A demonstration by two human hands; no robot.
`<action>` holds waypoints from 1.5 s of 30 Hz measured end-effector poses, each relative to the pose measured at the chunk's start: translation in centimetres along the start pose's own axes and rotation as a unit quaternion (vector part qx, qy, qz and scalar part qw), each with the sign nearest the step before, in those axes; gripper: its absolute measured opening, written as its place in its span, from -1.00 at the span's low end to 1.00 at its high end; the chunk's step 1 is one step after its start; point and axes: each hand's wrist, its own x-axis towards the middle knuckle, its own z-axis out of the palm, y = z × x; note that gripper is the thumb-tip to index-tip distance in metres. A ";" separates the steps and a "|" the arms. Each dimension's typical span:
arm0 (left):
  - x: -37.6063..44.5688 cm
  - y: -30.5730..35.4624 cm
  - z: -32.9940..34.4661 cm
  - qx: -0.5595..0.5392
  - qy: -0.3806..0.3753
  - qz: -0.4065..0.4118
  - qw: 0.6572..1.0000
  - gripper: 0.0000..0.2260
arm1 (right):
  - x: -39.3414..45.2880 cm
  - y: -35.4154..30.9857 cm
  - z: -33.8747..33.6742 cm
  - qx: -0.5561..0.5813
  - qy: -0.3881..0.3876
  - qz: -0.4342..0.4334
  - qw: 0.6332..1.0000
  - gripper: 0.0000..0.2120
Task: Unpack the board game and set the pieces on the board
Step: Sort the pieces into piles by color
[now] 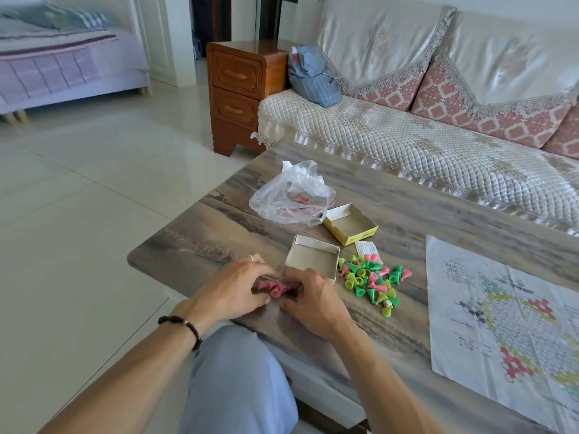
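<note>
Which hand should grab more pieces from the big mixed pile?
Probably the right hand: it lies beside the loose pile of pink, green and yellow plastic cone pieces. The left hand sits farther away, gathering the small pink cone cluster.

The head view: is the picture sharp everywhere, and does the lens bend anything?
In the head view the pile of pieces and the hands are fairly sharp; the paper board at the right edge is smeared, its print unreadable; the wide lens curves the table edge and sofa; daylight is soft, shadows faint.
</note>
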 end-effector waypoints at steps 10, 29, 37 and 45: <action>3.7 7.6 2.4 -0.004 0.080 0.081 0.994 -0.70 | -3.9 6.3 -7.1 -0.032 0.112 0.123 0.986 -0.84; 13.7 11.7 5.9 0.042 0.004 0.114 0.993 -0.60 | -0.8 12.6 -9.2 -0.162 -0.002 0.090 0.983 -0.82; 13.0 9.9 5.4 0.075 -0.025 0.105 0.991 -0.64 | -1.4 12.7 -9.0 -0.184 0.009 0.091 0.979 -0.83; 12.9 9.9 6.0 0.090 0.012 0.118 0.989 -0.69 | -0.9 12.4 -8.3 -0.219 0.000 0.081 0.972 -0.85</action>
